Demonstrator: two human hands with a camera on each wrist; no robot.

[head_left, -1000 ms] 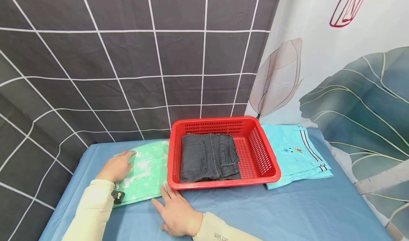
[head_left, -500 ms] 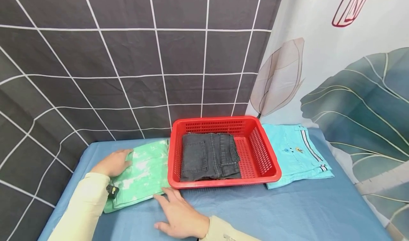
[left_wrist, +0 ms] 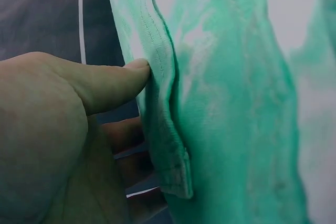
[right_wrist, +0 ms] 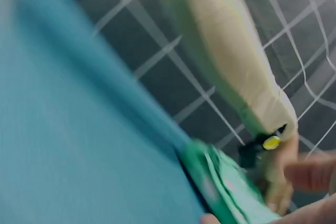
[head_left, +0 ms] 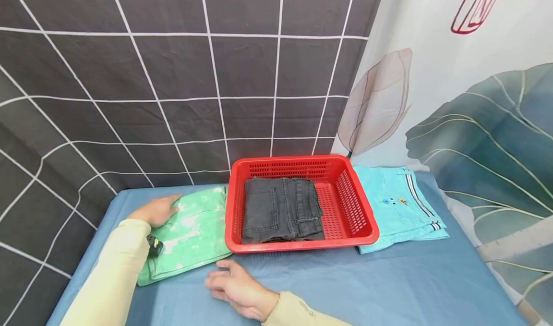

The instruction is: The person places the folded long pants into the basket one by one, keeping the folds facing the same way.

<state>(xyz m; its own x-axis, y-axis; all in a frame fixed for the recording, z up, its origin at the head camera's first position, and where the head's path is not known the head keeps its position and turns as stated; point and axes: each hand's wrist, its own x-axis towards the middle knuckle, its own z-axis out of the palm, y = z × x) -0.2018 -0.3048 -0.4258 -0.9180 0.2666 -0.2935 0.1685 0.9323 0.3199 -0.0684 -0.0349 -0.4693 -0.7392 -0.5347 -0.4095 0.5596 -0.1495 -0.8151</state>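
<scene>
A folded green-and-white garment of tie-dye-like cloth point(head_left: 194, 230) lies left of the red basket. My left hand point(head_left: 156, 211) is at its far left edge; in the left wrist view the thumb point(left_wrist: 118, 81) is on top of a stitched edge of the green cloth point(left_wrist: 220, 103) and the fingers go behind it. My right hand point(head_left: 244, 290) is in front of the basket, fingers loosely bent and holding nothing. Motion blurs its fingers. In the right wrist view parts of that hand point(right_wrist: 312, 174) overlap the green cloth.
The red plastic basket point(head_left: 302, 246) holds folded dark grey jeans point(head_left: 281, 211). Right of it lie folded light-blue shorts point(head_left: 397, 211) with a striped trim. A blue cloth point(head_left: 367, 283) covers the table, and a dark gridded curtain point(head_left: 242, 76) hangs behind.
The green garment has shifted slightly left and toward the front, the left hand moving left with it. My right hand has come away from the garment's front corner, its fingers bending.
</scene>
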